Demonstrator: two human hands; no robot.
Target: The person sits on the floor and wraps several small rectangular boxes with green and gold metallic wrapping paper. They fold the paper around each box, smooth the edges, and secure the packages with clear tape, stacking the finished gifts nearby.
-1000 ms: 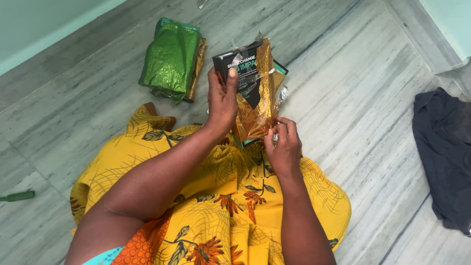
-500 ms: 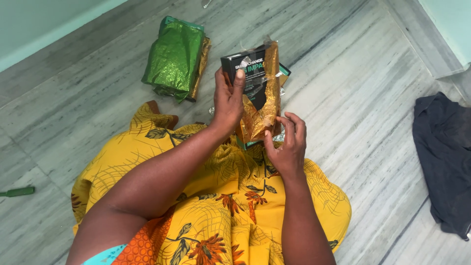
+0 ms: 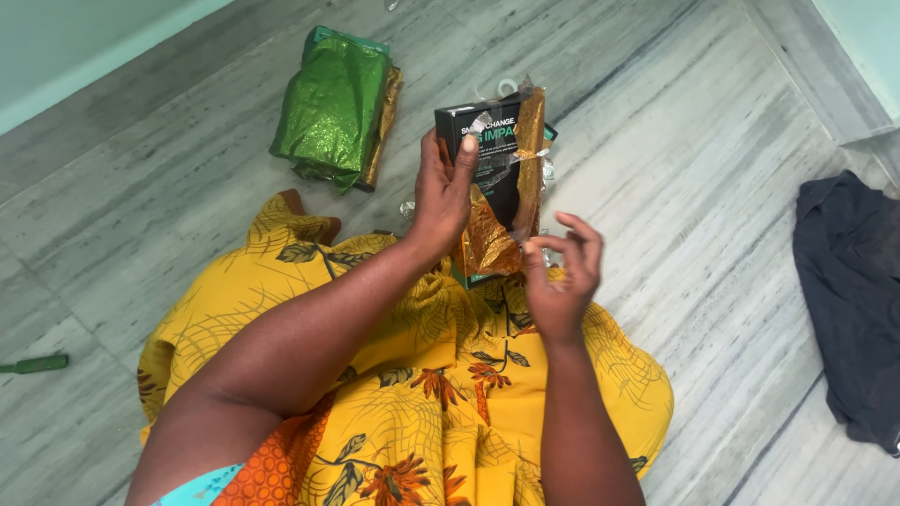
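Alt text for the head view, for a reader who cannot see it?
The left hand holds a dark box half-wrapped in gold foil; the right hand hovers open beside it. A green foil parcel lies on the grey floor.

Around me the grey marble floor (image 3: 675, 187) carries a green foil-wrapped parcel (image 3: 330, 105), a dark blue cloth (image 3: 848, 300), and a green-handled tool (image 3: 36, 364).

The flat rectangular box (image 3: 495, 159) is black with white and teal print, half covered by crinkled shiny gold wrapping foil (image 3: 502, 234). The wrapped parcel (image 3: 333, 103) is glittery green with a gold edge. The cloth dress (image 3: 412, 375) is yellow, patterned with orange flowers and dark green leaves. The stone floor (image 3: 675, 169) is grey with pale streaks. The crumpled garment (image 3: 848, 290) is dark blue-grey. The small tool handle (image 3: 36, 364) is green.
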